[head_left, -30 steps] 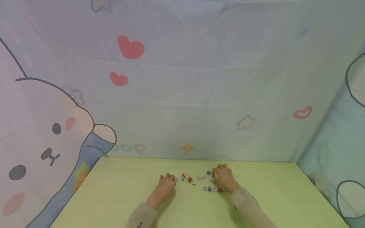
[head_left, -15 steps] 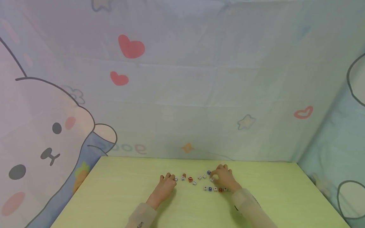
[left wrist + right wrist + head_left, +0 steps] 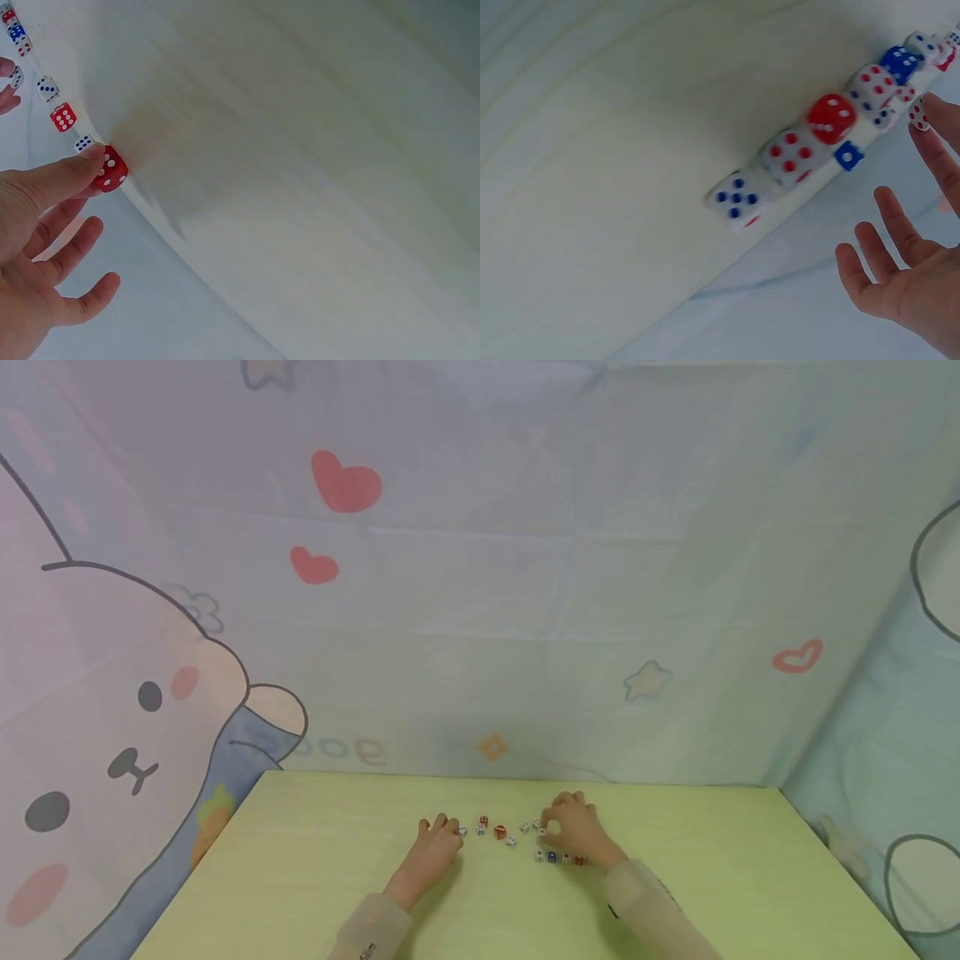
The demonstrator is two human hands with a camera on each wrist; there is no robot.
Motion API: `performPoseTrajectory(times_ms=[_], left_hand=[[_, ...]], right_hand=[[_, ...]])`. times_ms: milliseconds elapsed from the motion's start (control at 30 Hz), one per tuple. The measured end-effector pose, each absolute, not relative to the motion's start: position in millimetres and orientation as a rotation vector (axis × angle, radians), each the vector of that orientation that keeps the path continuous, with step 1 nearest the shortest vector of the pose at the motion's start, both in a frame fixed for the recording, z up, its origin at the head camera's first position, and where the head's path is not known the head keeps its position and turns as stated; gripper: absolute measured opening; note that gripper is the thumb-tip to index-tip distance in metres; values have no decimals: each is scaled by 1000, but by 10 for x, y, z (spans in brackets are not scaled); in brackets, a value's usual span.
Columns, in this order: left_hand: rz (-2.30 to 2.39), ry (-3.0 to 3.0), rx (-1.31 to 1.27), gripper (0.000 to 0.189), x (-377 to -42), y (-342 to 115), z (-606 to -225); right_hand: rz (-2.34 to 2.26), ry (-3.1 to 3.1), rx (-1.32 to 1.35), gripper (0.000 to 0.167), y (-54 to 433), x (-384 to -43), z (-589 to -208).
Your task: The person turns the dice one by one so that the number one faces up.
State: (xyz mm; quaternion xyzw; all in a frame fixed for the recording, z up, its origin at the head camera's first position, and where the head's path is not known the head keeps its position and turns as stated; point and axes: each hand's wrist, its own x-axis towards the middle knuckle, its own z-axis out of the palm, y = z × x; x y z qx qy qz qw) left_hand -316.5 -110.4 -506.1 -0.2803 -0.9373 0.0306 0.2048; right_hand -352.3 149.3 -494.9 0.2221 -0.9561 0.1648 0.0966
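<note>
My left hand [image 3: 427, 860] pinches a red die [image 3: 112, 169] with white dots between thumb and index finger, its other fingers spread. Right beside that die is a white die [image 3: 83, 142]. My right hand [image 3: 581, 829] holds a small white die [image 3: 919, 114] with red dots between thumb and fingertip, behind a row of dice. The row includes a white die with blue dots [image 3: 736, 198], a larger white die with red dots [image 3: 789, 156], a red die [image 3: 831, 118] and a blue die [image 3: 899, 64]. Another small blue die [image 3: 848, 156] lies behind the row.
Between the hands lie scattered dice, among them a red die [image 3: 500, 832] and a white die [image 3: 512, 842]. The pale yellow-green table [image 3: 315, 860] ends at a printed cloth backdrop [image 3: 480, 610] behind.
My right hand has moved a little to the left with the white die, now covering the blue die at the back. My left hand stays in place.
</note>
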Motion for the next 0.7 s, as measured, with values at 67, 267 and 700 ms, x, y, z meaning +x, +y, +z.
performPoseTrajectory(times_ms=[67,267,700], left_hand=[[75,-2616,-781,7,-3164,-1106,-5061],[56,-2613,-779,8,-3161,-1109,-5053],[32,-2631,-770,7,-3159,-1099,-5047]], right_hand=[[482,-2814,684,13,1448,-3513,-4935],[563,-2792,753,12,1335,-3438,-4872],[446,-2860,766,12,1230,-3410,-4963]])
